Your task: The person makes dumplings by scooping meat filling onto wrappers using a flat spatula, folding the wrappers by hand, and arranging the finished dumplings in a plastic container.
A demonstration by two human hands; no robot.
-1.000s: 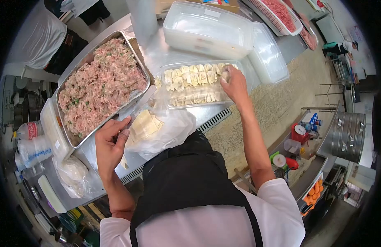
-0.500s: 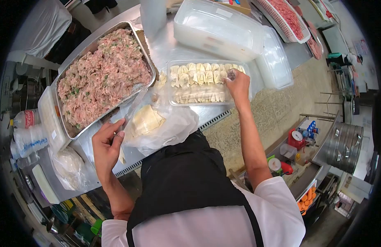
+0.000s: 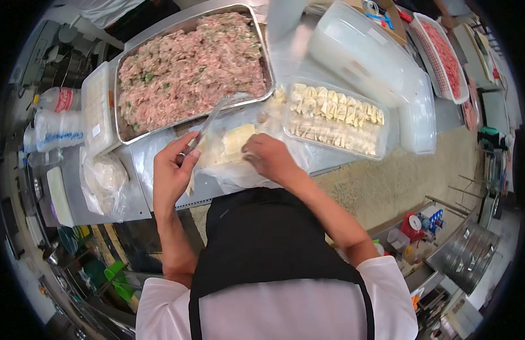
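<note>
My left hand (image 3: 174, 170) is closed round the handle of a metal spatula (image 3: 208, 123), whose flat blade points up toward the meat tray's lower edge. My right hand (image 3: 271, 158) has its fingers curled together at the right edge of a stack of pale yellow dough wrappers (image 3: 238, 139); whatever is between the fingertips is hidden. The wrappers lie on a clear plastic bag (image 3: 234, 180). Beyond them sits a metal tray (image 3: 269, 59) heaped with minced meat (image 3: 188, 68) flecked with green. To the right, rows of folded dumplings (image 3: 336, 106) fill a clear plastic container (image 3: 381, 148).
Large translucent tubs (image 3: 353, 51) and a lid (image 3: 419, 122) stand at the back right, near a white basket (image 3: 443, 73) of meat. A lidded container (image 3: 96, 113), bottles (image 3: 61, 99) and a bagged white mass (image 3: 103, 178) are at the left. The table's front edge runs near my apron.
My right hand has left the dumpling container and come left to the wrapper stack. My left hand still holds the spatula. The view has shifted, so the table's things appear farther right.
</note>
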